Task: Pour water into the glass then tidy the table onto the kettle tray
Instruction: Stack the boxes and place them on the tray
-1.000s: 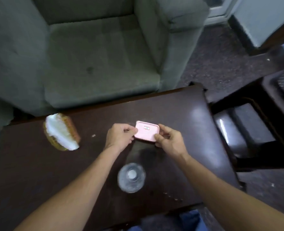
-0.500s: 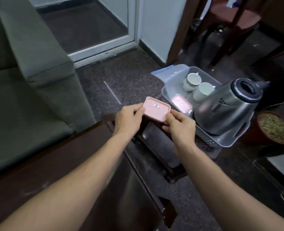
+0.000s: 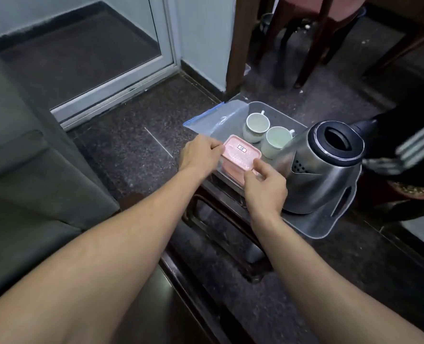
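So the pink box (image 3: 240,155) is held over the near left corner of the tray (image 3: 317,227). It's pinched at its left end by the left hand (image 3: 198,155) and at its near right corner by the right hand (image 3: 265,187), fingers curled tight on the rim. Two hands are probably used so it gets lined up square on the second pink box (image 3: 230,170) seen just beneath it; whether they touch can't be told. The kettle (image 3: 325,170) is parked on the tray's right and two cups (image 3: 255,126) at the far side, so that corner looks like the free slot. A small sticker is stuck on the lid, maybe "19" upside down, not readable for sure. No brand is seen on the kettle.
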Demonstrator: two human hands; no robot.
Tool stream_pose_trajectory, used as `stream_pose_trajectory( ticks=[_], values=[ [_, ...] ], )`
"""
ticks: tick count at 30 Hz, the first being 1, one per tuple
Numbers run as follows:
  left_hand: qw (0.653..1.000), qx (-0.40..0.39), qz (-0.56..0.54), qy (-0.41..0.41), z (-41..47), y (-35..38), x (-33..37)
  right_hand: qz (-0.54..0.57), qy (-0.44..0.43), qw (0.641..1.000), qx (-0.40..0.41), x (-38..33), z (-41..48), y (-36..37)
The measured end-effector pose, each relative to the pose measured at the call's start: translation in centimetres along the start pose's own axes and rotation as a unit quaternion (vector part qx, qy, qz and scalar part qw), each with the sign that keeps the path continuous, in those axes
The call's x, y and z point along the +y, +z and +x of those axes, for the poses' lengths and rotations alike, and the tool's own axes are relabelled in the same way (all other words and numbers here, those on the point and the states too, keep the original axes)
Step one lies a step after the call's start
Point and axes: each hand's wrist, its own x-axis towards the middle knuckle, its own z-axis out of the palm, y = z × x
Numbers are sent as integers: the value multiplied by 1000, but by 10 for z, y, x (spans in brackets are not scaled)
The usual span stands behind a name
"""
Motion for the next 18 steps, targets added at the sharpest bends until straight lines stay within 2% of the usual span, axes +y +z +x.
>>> stream_pose_trajectory(
  ticks=[7,18],
  values=[
    [998,-41,49,1,7,13,-12,-100,13,995,12,3,6,5],
    [996,-47,76,2,7,15,-4,-159,16,987,11,5,1,1]
  ],
)
